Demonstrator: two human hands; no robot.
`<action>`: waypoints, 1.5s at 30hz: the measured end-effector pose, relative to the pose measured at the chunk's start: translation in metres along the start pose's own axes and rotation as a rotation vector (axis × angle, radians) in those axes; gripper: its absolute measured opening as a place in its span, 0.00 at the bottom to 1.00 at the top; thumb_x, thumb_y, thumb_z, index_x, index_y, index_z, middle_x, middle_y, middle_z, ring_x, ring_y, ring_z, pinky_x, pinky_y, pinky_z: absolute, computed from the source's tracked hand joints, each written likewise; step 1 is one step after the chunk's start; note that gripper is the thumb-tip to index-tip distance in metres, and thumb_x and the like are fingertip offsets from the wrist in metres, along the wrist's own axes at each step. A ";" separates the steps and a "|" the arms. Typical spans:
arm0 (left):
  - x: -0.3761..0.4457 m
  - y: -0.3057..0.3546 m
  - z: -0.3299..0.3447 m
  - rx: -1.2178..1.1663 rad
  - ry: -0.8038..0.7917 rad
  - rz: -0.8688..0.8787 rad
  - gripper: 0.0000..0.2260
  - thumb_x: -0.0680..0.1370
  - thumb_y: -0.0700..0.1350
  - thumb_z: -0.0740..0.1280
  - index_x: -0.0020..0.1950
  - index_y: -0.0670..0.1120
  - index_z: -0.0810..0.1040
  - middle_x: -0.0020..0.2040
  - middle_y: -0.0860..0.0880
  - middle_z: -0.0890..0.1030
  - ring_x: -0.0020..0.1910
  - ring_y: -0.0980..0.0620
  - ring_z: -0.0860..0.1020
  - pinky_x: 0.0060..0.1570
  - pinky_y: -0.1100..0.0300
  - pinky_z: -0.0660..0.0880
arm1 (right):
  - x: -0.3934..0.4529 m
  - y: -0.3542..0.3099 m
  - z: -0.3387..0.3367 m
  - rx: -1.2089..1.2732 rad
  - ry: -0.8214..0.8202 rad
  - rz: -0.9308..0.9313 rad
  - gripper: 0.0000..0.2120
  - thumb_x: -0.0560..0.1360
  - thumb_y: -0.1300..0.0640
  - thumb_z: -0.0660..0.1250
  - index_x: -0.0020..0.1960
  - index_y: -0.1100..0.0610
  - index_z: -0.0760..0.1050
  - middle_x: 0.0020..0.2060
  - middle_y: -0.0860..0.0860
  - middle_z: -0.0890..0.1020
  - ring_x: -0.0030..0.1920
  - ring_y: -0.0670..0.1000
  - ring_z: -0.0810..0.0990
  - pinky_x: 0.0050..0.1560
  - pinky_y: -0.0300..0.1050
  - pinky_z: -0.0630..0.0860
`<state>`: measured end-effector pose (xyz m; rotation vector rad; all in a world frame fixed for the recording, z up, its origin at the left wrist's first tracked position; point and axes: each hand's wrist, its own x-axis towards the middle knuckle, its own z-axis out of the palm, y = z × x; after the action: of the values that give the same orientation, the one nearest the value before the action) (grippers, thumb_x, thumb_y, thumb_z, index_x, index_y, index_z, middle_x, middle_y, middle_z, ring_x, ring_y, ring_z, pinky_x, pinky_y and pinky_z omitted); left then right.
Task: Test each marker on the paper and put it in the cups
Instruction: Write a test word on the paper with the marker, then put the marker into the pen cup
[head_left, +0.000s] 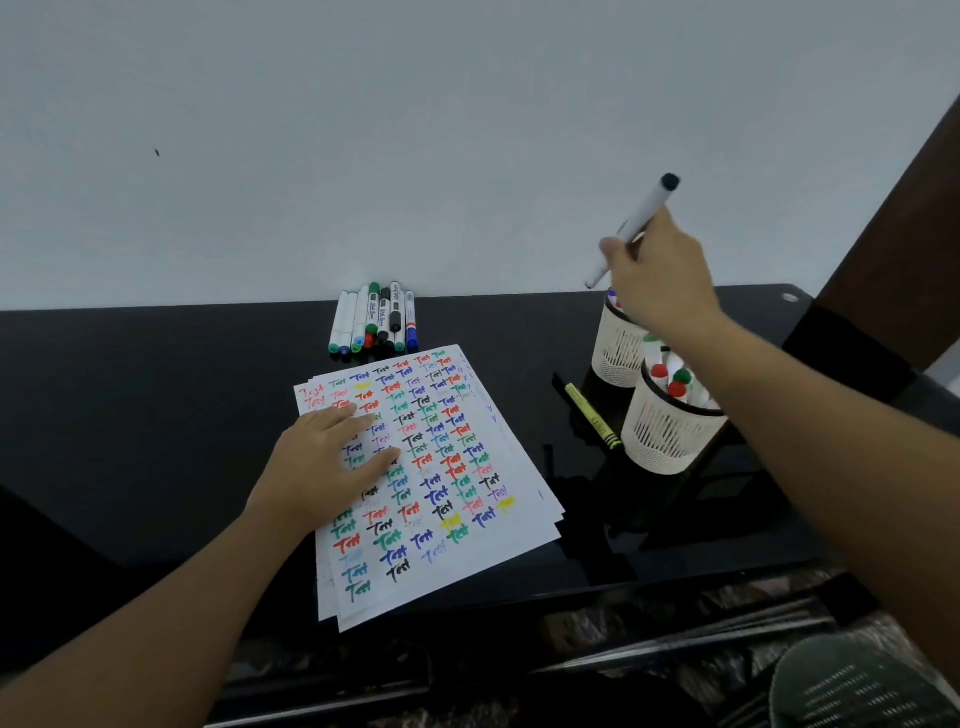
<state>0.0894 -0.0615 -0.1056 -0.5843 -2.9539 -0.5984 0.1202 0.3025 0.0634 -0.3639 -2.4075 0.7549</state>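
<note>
My right hand (657, 275) fingers clamp the white black-capped marker (631, 231), tilted tip-down w/ long axis aimed at the far white mesh cup (615, 348) just below, near bench's back-right corner; left hand (324, 467) flat, fingers apart, on paper (519, 467).

White paper (511, 470) bears rows of red, green, blue, black and yellow writing; cream perforated cups (667, 439) stand on the glossy black worktop (156, 415).

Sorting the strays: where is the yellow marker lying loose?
In the head view, the yellow marker lies flat on the black table, right of the paper sheets, just left of the nearer white mesh cup.
</note>
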 end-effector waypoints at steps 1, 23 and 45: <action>0.000 0.000 0.000 0.000 0.000 -0.001 0.35 0.74 0.72 0.61 0.76 0.54 0.72 0.77 0.53 0.69 0.77 0.51 0.63 0.76 0.48 0.61 | 0.004 0.008 -0.006 -0.004 0.013 0.033 0.14 0.84 0.49 0.63 0.62 0.59 0.70 0.44 0.52 0.80 0.42 0.54 0.80 0.45 0.53 0.77; 0.000 0.000 0.000 -0.009 -0.006 -0.001 0.37 0.73 0.74 0.60 0.75 0.54 0.73 0.76 0.52 0.70 0.76 0.51 0.64 0.75 0.47 0.62 | -0.004 0.041 -0.017 -0.078 -0.047 0.139 0.23 0.78 0.43 0.73 0.64 0.53 0.69 0.44 0.52 0.80 0.43 0.53 0.81 0.46 0.52 0.80; 0.002 -0.002 -0.001 -0.012 -0.040 -0.037 0.38 0.72 0.77 0.59 0.76 0.57 0.70 0.78 0.54 0.66 0.77 0.52 0.61 0.77 0.47 0.58 | -0.029 -0.040 0.153 -0.238 -0.733 -0.284 0.15 0.86 0.53 0.61 0.71 0.44 0.75 0.63 0.51 0.80 0.57 0.50 0.78 0.56 0.46 0.75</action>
<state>0.0871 -0.0627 -0.1052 -0.5504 -3.0072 -0.6148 0.0471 0.1922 -0.0280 0.2132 -3.1534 0.5239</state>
